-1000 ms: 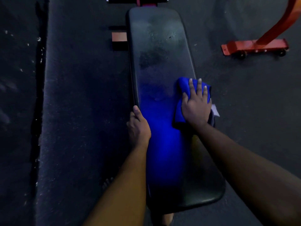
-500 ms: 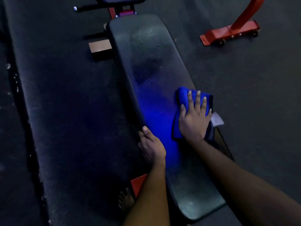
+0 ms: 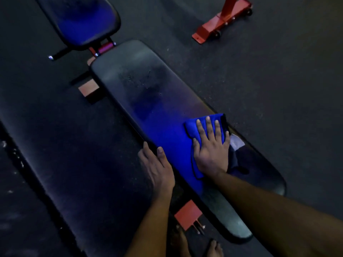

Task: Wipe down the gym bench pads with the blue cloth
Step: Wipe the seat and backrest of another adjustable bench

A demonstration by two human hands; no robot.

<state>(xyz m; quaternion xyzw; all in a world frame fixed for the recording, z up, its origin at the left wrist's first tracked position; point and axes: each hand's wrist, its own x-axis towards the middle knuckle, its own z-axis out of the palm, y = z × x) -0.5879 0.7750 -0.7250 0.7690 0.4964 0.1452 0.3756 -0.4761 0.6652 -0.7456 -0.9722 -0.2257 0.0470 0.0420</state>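
A long black back pad (image 3: 141, 84) runs diagonally from upper left to lower right. Beyond it sits the smaller seat pad (image 3: 83, 21). The folded blue cloth (image 3: 193, 130) lies on the long pad near its right edge. My right hand (image 3: 211, 147) presses flat on the cloth, fingers spread. My left hand (image 3: 157, 167) rests on the pad's left edge, thumb on top and fingers along the side. The pad's far half looks dusty and grey.
Red frame feet (image 3: 187, 216) show under the bench, one more foot (image 3: 88, 89) further up. A red machine base with small wheels (image 3: 219, 23) stands on the dark rubber floor at upper right. My bare feet (image 3: 213, 247) are beside the near end.
The view has swung, so the bench now runs diagonally and the seat pad shows. My right hand and cloth stay on the pad's right side; the left hand keeps the left edge.
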